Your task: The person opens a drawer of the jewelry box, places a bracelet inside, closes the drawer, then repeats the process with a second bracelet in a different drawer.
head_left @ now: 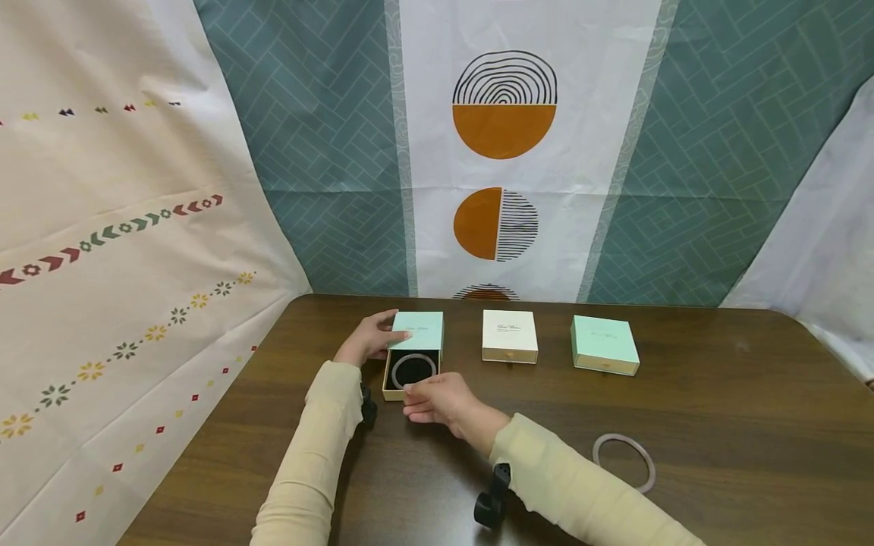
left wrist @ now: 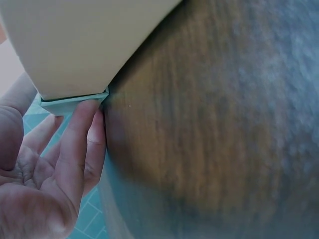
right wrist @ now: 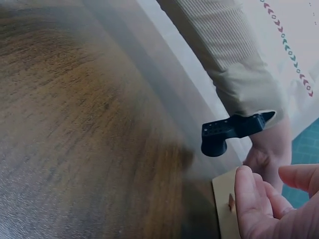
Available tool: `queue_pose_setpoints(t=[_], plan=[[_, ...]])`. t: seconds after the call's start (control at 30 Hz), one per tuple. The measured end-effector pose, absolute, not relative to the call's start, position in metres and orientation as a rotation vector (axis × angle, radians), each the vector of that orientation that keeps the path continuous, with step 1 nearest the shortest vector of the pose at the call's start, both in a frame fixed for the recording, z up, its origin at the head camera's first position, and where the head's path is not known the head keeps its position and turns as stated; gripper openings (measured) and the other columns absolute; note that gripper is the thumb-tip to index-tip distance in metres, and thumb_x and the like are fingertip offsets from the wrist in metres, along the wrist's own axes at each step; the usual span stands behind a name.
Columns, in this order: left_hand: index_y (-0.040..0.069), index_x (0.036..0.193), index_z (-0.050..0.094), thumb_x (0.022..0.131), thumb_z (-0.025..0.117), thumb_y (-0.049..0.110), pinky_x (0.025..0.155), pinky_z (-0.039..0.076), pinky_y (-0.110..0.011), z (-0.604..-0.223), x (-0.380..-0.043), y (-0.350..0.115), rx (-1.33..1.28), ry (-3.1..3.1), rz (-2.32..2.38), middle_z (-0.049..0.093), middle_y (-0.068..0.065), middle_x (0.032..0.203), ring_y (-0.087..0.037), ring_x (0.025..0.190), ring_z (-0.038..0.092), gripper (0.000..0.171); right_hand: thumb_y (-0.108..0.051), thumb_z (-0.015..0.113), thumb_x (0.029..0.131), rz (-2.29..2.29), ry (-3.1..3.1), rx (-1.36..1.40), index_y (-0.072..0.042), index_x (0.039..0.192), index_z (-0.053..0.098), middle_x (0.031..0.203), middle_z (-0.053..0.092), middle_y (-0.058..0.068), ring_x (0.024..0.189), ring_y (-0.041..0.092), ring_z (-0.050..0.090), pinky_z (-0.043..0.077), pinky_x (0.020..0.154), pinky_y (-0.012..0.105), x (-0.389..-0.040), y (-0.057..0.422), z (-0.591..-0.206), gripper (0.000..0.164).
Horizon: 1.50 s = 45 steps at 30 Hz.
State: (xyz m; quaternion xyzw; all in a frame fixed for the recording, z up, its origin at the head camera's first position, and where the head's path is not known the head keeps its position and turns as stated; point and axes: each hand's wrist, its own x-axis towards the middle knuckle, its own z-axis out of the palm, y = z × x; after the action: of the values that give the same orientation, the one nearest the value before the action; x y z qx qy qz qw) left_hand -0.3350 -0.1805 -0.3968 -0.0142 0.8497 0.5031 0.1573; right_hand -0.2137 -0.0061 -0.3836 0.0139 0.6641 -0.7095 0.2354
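Note:
A mint-green drawer-style gift box [head_left: 418, 327] lies at the left with its drawer [head_left: 394, 395] partly pulled out toward me. Inside the drawer, a pale round bangle [head_left: 396, 371] rests on black lining. My left hand [head_left: 372, 337] grips the box's cover from the left, thumb on top and fingers along its side. In the left wrist view, fingertips [left wrist: 88, 105] press the cover's edge. At the drawer's front right corner is my right hand [head_left: 444, 402], fingers nearly straight and thumb apart. A small brown pull tab [right wrist: 231, 201] shows beside its fingertips.
A white gift box [head_left: 509, 334] and a second mint-green box [head_left: 604, 343] stand closed in a row to the right. Another pale bangle [head_left: 651, 464] lies on the brown wooden table [head_left: 744, 425], beside my right forearm. Patterned cloths hang behind and at the sides.

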Motion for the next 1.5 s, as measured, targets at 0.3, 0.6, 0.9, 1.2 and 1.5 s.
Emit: queue_pose_setpoints(t=[0.3, 0.6, 0.9, 1.2, 1.5], plan=[[0.017, 0.152, 0.025, 0.092, 0.065, 0.023, 0.097, 0.048, -0.049, -0.396, -0.335, -0.18, -0.057, 2.439, 1.428, 0.035, -0.022, 0.148, -0.038, 0.127, 0.047, 0.072, -0.007, 0.059, 0.092, -1.95, 1.796, 0.065, 0.017, 0.108, 0.06, 0.08, 0.069, 0.013, 0.064, 0.011, 0.064, 0.059, 0.068, 0.03, -0.211, -0.009, -0.394, 0.029], [0.017, 0.152, 0.025, 0.092, 0.065, 0.023, 0.095, 0.049, -0.049, -0.4, -0.337, -0.181, -0.053, 2.437, 1.426, 0.034, -0.023, 0.148, -0.037, 0.127, 0.047, 0.073, -0.007, 0.06, 0.092, -1.953, 1.758, 0.11, 0.015, 0.106, 0.06, 0.073, 0.066, 0.008, 0.064, 0.014, 0.066, 0.059, 0.067, 0.032, -0.21, -0.013, -0.405, 0.026], [0.016, 0.152, 0.026, 0.092, 0.065, 0.023, 0.095, 0.049, -0.049, -0.398, -0.335, -0.18, -0.063, 2.434, 1.435, 0.035, -0.023, 0.148, -0.038, 0.126, 0.047, 0.072, -0.009, 0.057, 0.094, -1.954, 1.741, 0.129, 0.02, 0.106, 0.058, 0.086, 0.069, 0.022, 0.07, 0.018, 0.068, 0.059, 0.071, 0.034, -0.21, -0.013, -0.409, 0.031], [0.017, 0.152, 0.025, 0.092, 0.065, 0.025, 0.096, 0.048, -0.049, -0.399, -0.337, -0.182, -0.046, 2.435, 1.416, 0.033, -0.023, 0.149, -0.037, 0.127, 0.046, 0.073, -0.008, 0.057, 0.093, -1.965, 1.713, 0.144, 0.019, 0.103, 0.059, 0.076, 0.067, 0.014, 0.067, 0.017, 0.067, 0.059, 0.069, 0.033, -0.212, -0.014, -0.412, 0.029], [0.019, 0.152, 0.027, 0.087, 0.07, 0.032, 0.092, 0.051, -0.047, -0.398, -0.337, -0.183, -0.028, 2.448, 1.404, 0.035, -0.023, 0.148, -0.037, 0.125, 0.048, 0.079, -0.01, 0.055, 0.095, -1.963, 1.69, 0.192, 0.018, 0.103, 0.059, 0.077, 0.068, 0.015, 0.066, 0.017, 0.067, 0.059, 0.069, 0.033, -0.211, -0.011, -0.41, 0.03]])
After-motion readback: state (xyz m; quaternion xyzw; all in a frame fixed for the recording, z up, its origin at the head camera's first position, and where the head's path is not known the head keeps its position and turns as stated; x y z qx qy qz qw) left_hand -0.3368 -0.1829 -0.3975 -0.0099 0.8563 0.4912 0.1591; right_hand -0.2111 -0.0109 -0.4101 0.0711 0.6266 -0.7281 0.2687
